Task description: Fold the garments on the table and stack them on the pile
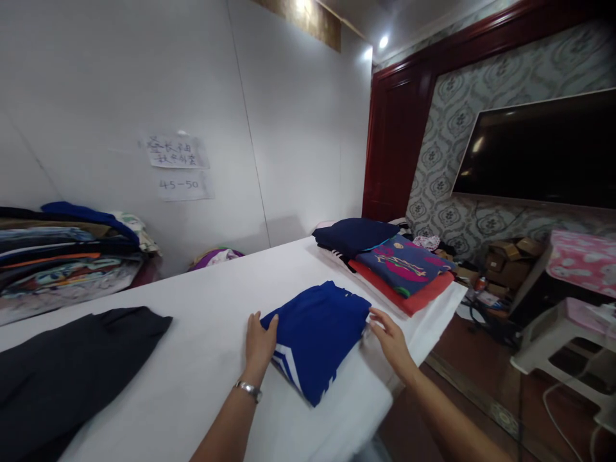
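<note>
2 hands [261, 344] [392, 343] at blue garment [320, 333]

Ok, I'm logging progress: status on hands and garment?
Left hand at left edge of blue garment; right hand at its right corner. Garment folded on white table. Folded stack beyond, apart.

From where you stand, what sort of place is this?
Probably a home room used for clothes work: TV against patterned wallpaper, blue garment on a white table, folded clothes stacked near it.
</note>
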`<state>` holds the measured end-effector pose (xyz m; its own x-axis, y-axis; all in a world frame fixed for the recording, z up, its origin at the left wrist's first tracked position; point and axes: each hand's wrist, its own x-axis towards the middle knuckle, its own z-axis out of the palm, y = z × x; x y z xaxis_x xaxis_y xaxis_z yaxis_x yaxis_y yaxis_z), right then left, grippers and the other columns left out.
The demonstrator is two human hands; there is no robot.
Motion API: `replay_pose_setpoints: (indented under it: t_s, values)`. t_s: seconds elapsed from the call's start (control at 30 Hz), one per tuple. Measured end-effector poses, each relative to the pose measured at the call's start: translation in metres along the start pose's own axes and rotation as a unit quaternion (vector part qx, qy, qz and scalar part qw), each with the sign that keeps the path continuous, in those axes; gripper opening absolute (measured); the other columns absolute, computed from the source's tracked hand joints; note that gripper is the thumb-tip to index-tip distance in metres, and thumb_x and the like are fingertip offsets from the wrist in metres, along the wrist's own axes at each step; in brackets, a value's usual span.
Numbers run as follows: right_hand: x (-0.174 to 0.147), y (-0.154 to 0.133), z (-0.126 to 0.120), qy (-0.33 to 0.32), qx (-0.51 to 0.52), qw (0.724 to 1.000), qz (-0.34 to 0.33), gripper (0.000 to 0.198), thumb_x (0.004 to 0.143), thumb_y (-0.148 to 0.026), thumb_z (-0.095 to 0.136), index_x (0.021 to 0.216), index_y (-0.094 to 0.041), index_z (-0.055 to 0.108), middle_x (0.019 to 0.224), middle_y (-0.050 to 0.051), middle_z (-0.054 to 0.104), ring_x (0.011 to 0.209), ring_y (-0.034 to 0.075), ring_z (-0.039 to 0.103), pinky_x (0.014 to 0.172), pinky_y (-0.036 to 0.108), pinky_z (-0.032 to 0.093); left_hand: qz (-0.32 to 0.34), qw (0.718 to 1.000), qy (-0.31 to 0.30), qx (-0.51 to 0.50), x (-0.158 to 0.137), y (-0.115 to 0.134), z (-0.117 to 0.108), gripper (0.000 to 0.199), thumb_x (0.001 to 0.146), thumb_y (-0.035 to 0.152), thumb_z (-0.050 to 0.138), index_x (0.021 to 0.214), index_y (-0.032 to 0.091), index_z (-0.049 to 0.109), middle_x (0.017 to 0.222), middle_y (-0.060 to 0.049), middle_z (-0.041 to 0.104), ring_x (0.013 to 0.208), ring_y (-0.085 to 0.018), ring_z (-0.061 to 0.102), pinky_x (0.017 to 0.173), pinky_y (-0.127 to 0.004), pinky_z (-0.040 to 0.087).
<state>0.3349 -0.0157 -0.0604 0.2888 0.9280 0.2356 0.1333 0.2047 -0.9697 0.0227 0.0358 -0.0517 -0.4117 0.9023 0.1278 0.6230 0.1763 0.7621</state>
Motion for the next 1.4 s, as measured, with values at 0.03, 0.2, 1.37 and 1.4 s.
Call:
replay_pose_setpoints:
  t_s: [0.03,0.2,1.37,1.4]
  values:
    - [-0.01,0.001,-0.004,0.013,0.056,0.996,0.07,0.052,0.07,-0.047,0.07,0.116,-0.023,0.063,0.129,0.013,0.059,0.113,0.032,0.06,0.094,0.052,0.05,-0.038,0.999,-0.012,-0.028,0.0,-0.003,-0.001,0.073,0.087,0.051,0.043,0.142,0.003,0.035,0.148,-0.023,0.038,0.139,-0.031,0.034,0.113,-0.04,0.031]
    - [-0.037,-0.005,-0.003,-0.015,0.244,0.928,0.282,0.05,0.06,-0.044,0.08,0.104,-0.029,0.062,0.118,0.01,0.065,0.108,0.032,0.065,0.093,0.05,0.053,-0.123,0.983,-0.037,-0.132,0.001,-0.005,-0.003,0.084,0.085,0.055,0.046,0.147,0.003,0.023,0.147,-0.024,0.039,0.134,-0.03,0.042,0.107,-0.038,0.039]
    - [-0.01,-0.072,0.069,-0.283,-0.078,0.946,-0.138,0.029,0.087,-0.04,0.056,0.105,-0.021,0.067,0.108,0.008,0.07,0.101,0.02,0.064,0.089,0.036,0.049,0.101,0.981,-0.036,0.164,0.016,0.01,-0.022,0.045,0.087,0.037,0.053,0.124,0.013,0.059,0.135,-0.018,0.055,0.131,-0.032,0.043,0.109,-0.051,0.027]
    - [0.004,-0.068,0.073,-0.266,-0.123,0.938,-0.184,0.03,0.087,-0.038,0.055,0.109,-0.021,0.067,0.118,0.01,0.066,0.112,0.022,0.059,0.099,0.04,0.044,0.15,0.969,-0.036,0.194,0.01,0.015,-0.018,0.048,0.089,0.041,0.049,0.128,0.014,0.056,0.14,-0.017,0.051,0.134,-0.032,0.039,0.112,-0.054,0.021]
